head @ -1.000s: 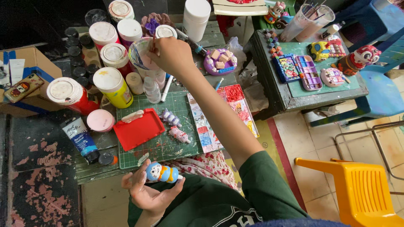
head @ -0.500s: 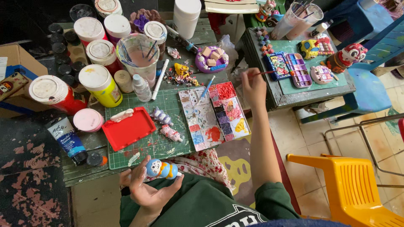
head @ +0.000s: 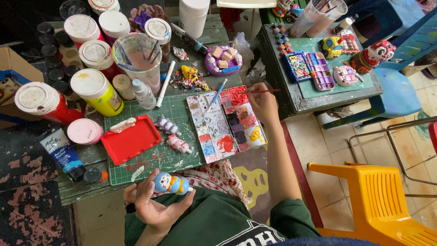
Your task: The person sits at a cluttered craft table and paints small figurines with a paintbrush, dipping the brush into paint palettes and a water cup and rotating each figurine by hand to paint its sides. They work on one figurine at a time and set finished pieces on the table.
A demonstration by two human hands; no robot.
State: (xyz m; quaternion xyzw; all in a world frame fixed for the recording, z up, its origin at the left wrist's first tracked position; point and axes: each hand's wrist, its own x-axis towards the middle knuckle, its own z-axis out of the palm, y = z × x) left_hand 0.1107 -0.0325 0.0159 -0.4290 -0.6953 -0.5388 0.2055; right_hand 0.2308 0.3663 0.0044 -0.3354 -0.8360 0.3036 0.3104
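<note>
Left of the green cutting mat lies a blue paint tube with a white label (black cap). Farther left stands a brown cardboard box.

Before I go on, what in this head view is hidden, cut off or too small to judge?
- Brush in the right hand: its tip is too thin to show any paint load.
- Figurine in the left hand: its underside is covered by the palm.
- Yellow chair: cut off by the right and bottom edges.
- Rinse cup: cloudy water hides what lies below the brush handles.
- Top row of paint jars: cropped by the upper edge.
</note>
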